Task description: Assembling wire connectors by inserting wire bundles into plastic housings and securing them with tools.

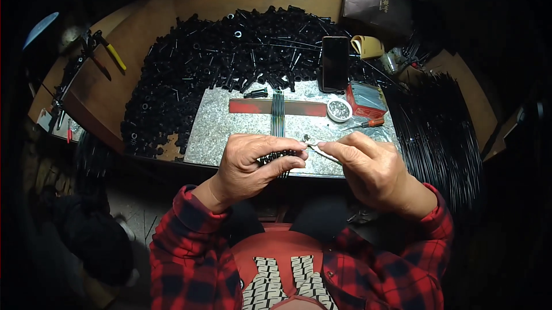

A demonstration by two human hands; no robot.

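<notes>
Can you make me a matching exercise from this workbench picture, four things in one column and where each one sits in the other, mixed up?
Things:
1. dark phone
2. small round tin
3. yellow-handled tool
4. bundle of thin black rods

Places:
A. far left of the wooden bench, beyond the heap of black parts
B. at the right side of the bench, fanned toward the person
C. lying flat at the top edge of the grey slab, against the heap
D. on the grey slab, just left of the red box

Pairs: 1-C, 2-D, 3-A, 4-B
</notes>
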